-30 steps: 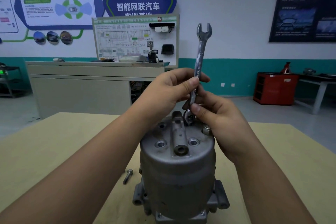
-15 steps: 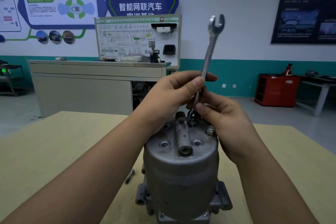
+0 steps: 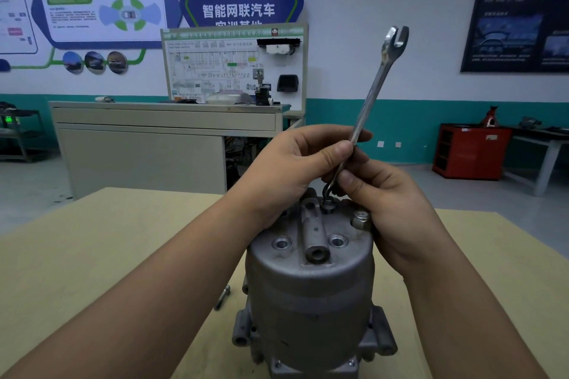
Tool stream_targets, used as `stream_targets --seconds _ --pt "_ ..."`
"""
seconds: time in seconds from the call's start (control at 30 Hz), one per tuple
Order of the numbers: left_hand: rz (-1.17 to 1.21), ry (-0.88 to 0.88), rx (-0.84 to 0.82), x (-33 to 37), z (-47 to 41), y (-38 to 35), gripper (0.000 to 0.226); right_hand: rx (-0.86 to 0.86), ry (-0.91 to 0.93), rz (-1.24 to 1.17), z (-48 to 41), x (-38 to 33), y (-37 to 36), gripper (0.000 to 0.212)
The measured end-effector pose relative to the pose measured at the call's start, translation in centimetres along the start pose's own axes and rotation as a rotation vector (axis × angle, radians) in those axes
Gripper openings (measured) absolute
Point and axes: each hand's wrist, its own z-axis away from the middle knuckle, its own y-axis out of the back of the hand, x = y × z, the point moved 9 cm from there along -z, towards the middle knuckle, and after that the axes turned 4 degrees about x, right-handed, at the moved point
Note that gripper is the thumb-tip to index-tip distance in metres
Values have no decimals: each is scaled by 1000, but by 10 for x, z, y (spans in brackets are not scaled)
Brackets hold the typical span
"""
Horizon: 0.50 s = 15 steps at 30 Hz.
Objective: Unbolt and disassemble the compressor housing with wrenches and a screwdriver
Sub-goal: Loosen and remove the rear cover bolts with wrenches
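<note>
Compressor housing (image 3: 311, 295) stands upright on the table (image 3: 92, 255), lower centre of the frame. Over its top, the left hand (image 3: 292, 169) has its grip clamped on the shaft of a wrench (image 3: 372, 92), and the right hand (image 3: 391, 209) pinches the same shaft lower down. The wrench leans toward upper right, ring end on a bolt (image 3: 328, 204). A loose bolt (image 3: 222, 297) lies left of the housing.

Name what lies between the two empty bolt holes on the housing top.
Head view: a raised metal bar, bored at its near end, lies between the left hole and right hole on the housing.
</note>
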Motion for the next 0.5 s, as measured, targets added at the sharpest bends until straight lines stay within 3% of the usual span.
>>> stream_targets --seconds 0.5 --pt "-30 4 10 1 2 0 17 -12 -49 -81 0 5 -3 26"
